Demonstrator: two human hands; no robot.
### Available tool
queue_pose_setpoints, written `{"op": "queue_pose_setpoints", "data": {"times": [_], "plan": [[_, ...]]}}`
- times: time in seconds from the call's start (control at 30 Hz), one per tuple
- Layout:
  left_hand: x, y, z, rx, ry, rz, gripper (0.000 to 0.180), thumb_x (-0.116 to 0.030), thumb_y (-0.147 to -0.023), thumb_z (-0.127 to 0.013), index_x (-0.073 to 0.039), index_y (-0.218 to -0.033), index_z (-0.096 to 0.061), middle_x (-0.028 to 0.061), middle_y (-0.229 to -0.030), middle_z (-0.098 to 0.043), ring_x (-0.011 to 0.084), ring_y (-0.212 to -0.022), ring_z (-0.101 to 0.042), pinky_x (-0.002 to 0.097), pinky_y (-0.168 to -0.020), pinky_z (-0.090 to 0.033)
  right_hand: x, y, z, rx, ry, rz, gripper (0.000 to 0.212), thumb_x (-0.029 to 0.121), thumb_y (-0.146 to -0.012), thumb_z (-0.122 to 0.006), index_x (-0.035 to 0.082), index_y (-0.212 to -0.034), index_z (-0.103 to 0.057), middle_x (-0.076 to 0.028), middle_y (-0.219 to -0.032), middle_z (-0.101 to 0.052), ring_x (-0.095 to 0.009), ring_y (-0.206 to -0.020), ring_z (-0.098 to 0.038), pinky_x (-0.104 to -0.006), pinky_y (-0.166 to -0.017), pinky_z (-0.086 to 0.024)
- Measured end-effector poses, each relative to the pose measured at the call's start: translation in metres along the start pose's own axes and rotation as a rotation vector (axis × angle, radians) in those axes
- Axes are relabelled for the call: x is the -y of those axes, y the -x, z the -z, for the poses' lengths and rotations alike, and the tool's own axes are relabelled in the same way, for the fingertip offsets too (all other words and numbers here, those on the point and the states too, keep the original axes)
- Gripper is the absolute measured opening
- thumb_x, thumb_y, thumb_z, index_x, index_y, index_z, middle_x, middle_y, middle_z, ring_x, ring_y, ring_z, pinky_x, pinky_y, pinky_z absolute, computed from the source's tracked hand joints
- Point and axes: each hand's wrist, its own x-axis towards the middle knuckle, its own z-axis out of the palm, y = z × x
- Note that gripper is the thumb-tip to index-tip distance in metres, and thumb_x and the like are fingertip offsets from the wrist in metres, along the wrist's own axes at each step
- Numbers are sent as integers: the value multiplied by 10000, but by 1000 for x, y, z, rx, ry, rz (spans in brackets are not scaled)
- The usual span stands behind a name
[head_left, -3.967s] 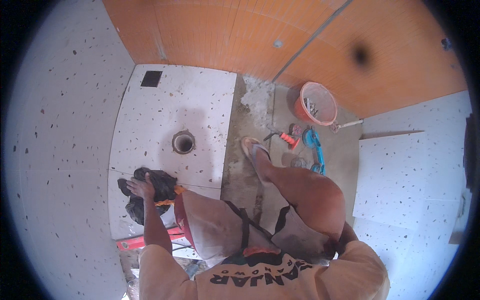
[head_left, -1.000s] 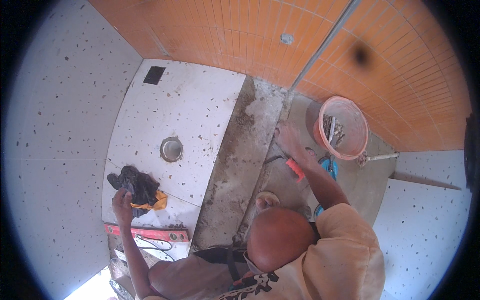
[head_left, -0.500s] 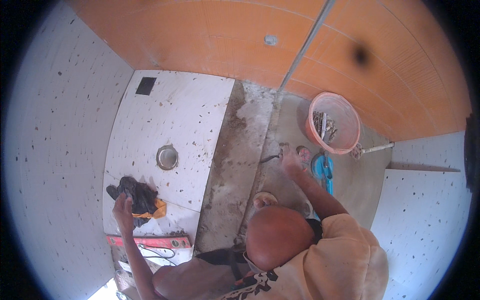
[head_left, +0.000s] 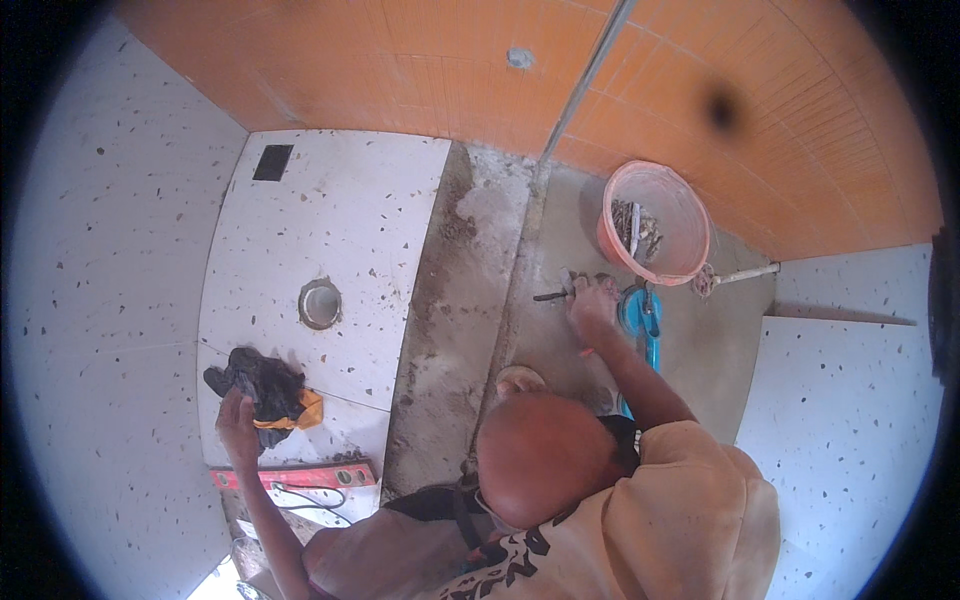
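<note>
My left hand [head_left: 237, 420] is raised at the left, fingers loosely bent and apart. It overlaps the near edge of a crumpled black bag [head_left: 265, 385] with a yellow-orange part [head_left: 308, 410]; whether they touch I cannot tell. My right hand [head_left: 594, 304] is low over the grey floor, closed around a tool whose short dark handle [head_left: 550, 297] sticks out to the left. The rest of that tool is hidden under my fingers. Just right of this hand lies a blue suction lifter [head_left: 650, 325], partly covered by my right forearm.
A pink bucket [head_left: 695, 215] with sticks and scraps stands by the orange wall [head_left: 420, 80]. Beside it is a white-handled tool [head_left: 745, 274]. White speckled slabs [head_left: 370, 200] surround a round pipe opening [head_left: 320, 303]. A red spirit level [head_left: 300, 477] lies near a black cable [head_left: 320, 500].
The whole view has shifted slightly. My right hand has moved right, over the reddish object that showed beside it, and the dark handle now points straight left. My left hand stays by the bag.
</note>
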Motion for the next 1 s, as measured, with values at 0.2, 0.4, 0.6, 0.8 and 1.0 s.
{"op": "queue_pose_setpoints", "data": {"times": [0.2,0.4,0.6,0.8,1.0], "plan": [[-3,3,-2,-14,-10,17,452,-262,-972,-628,91,-1253,-596,190,-1212,-664,264,-1132,-621,368,-979,-474,-8,4,47,-161,-52,-272,635,463,-866,-654,15,-1295,-517,-268,-1286,-550,-458,-1252,-499,-548,-1028,-431],[-56,-9,-26,125,-10,-60,431,-190,-941,-680,80,-1265,-593,204,-1254,-649,259,-1150,-629,347,-992,-475,-8,3,48,166,-145,-392,785,530,-788,-680,54,-1384,-493,-297,-1369,-496,-484,-1295,-455,-550,-1070,-403],[-104,-35,-84,217,-6,-195,398,-195,-931,-695,43,-1241,-618,177,-1129,-692,232,-1056,-661,329,-916,-508,-38,-2,49,51,-267,-246,717,398,-718,-735,64,-1327,-557,-264,-1327,-540,-445,-1248,-505,-494,-1046,-437],[-136,-39,-166,563,77,-385,318,-217,-925,-697,26,-1123,-644,134,-980,-696,173,-933,-658,333,-837,-520,45,23,119,160,-653,262,620,262,-685,-792,43,-1240,-623,-190,-1215,-598,-351,-1135,-583,-419,-976,-478],[-178,29,-222,1035,270,-53,545,-312,-960,-667,-9,-1380,-496,144,-1186,-663,212,-1110,-618,354,-963,-486,129,43,105,462,-765,638,662,291,-704,-817,53,-1280,-594,-184,-1198,-586,-314,-1138,-585,-409,-981,-473]]}}
